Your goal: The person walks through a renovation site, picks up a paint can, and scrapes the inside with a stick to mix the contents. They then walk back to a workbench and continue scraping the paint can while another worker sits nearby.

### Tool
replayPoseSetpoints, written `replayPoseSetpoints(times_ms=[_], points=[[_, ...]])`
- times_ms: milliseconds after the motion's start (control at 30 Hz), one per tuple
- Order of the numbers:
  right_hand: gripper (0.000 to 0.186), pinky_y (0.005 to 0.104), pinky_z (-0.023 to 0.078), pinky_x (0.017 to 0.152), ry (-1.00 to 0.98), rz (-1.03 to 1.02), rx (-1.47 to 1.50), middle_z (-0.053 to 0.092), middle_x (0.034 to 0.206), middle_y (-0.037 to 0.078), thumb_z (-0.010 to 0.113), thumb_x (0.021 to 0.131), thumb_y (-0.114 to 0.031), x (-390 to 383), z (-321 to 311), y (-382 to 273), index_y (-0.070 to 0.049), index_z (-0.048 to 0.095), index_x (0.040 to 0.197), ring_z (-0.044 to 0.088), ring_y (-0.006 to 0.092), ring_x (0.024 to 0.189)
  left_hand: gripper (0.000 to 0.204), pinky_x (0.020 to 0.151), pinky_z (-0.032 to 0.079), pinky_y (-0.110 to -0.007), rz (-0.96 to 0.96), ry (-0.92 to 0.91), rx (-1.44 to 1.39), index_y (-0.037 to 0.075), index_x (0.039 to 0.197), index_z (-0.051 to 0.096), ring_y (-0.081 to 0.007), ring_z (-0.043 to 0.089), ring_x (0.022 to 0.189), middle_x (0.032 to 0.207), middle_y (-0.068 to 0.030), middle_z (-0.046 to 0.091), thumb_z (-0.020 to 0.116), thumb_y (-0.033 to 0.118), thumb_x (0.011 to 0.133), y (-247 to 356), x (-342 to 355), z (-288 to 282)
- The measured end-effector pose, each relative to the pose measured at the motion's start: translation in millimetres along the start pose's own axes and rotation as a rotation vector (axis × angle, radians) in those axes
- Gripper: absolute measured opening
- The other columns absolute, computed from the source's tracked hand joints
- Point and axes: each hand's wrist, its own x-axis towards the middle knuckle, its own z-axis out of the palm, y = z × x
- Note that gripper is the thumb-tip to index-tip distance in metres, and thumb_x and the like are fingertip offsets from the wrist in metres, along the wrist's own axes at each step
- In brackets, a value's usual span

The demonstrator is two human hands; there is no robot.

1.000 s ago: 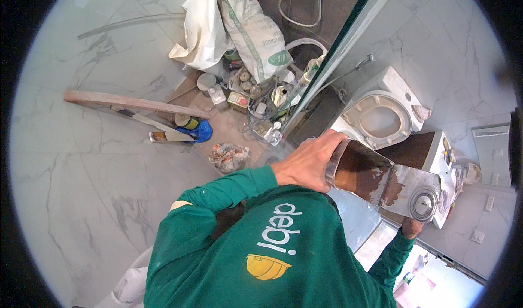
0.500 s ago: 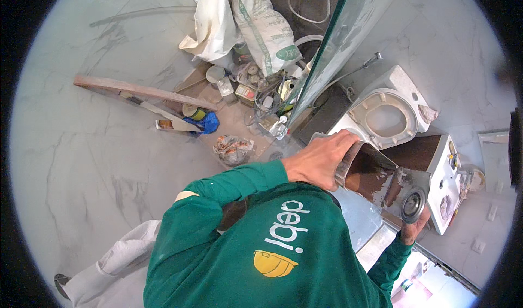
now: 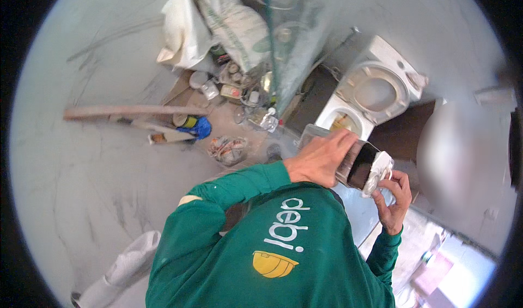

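Observation:
My left hand [image 3: 320, 159] is wrapped over the top of a shiny, rectangular metal-looking can [image 3: 357, 166] with dark, reflective sides. The can is held tilted in front of my chest. At its right end is a crumpled-looking white piece [image 3: 378, 173], perhaps a cloth; blur hides its exact kind. My right hand [image 3: 396, 201] has its fingers and thumb curled at the lower edge of that white piece, pinching it. The can's round fitting is hidden from sight.
A toilet [image 3: 376, 92] with its seat raised stands beyond the can. Far left, white sacks [image 3: 234, 24], a glass panel [image 3: 269, 46], small containers, a blue bag [image 3: 202, 128] and a long wooden strip [image 3: 131, 110] crowd the floor. A blurred white basin [image 3: 449, 155] is at right.
The can has turned, so its round metal fitting no longer shows. My right hand has moved from behind that end to the white piece. The whole view has shifted and blurred.

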Motion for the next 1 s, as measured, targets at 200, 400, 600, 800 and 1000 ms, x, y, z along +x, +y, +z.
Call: replayPoseSetpoints(times_ms=[200,400,600,800,1000], points=[[0.034,0.0364,0.046,0.09,0.306,0.37,0.44,0.064,0.107,0.014,0.071,0.081,-0.02,-41.4,-27.6,28.7,0.001,0.064,0.106,0.06,0.0227,0.102,0.085,0.083,0.054,-0.046,0.003,-0.077,-0.046,-0.003,0.13,0.039,-0.0407,0.054,0.113,0.121,-0.0204,0.049,0.072,0.009,0.053,10.8,17.6,23.5],[0.021,0.0256,0.045,0.074,0.328,0.686,0.468,0.067,0.084,0.006,0.069,0.086,-0.018,-95.9,-58.4,64.9,0.001,0.067,0.093,0.059,0.0106,0.079,0.089,0.085,0.052,-0.046,0.063,-0.142,-0.044,-0.004,0.131,0.04,-0.042,0.055,0.111,0.123,-0.022,0.049,0.078,0.013,0.053,36.2,27.4,85.2],[0.024,0.025,0.046,0.067,0.319,0.774,0.636,0.068,0.078,0.005,0.066,0.09,-0.022,-126.2,-108.2,108.5,0.002,0.069,0.089,0.059,0.0098,0.072,0.089,0.089,0.051,-0.047,0.061,-0.169,-0.066,-0.004,0.128,0.044,-0.0427,0.057,0.11,0.118,-0.0238,0.055,0.087,0.018,0.053,85.6,54.6,167.0],[0.031,0.025,0.041,0.053,0.387,0.945,0.744,0.06,0.063,-0.001,0.072,0.087,-0.028,-174.5,-157.2,164.3,0.0,0.067,0.073,0.051,0.0056,0.06,0.081,0.091,0.047,-0.042,0.14,-0.23,-0.149,-0.002,0.124,0.048,-0.0371,0.057,0.106,0.114,-0.0201,0.056,0.089,0.018,0.058,142.3,93.2,251.4],[0.031,0.0247,0.039,0.051,0.768,1.034,0.795,0.056,0.061,-0.004,0.07,0.085,-0.023,-253.8,-207.5,200.0,-0.001,0.063,0.065,0.048,0.0046,0.059,0.083,0.093,0.044,-0.04,0.27,-0.367,-0.191,-0.002,0.124,0.048,-0.0332,0.057,0.106,0.114,-0.0166,0.056,0.092,0.022,0.057,194.5,127.1,343.8]])
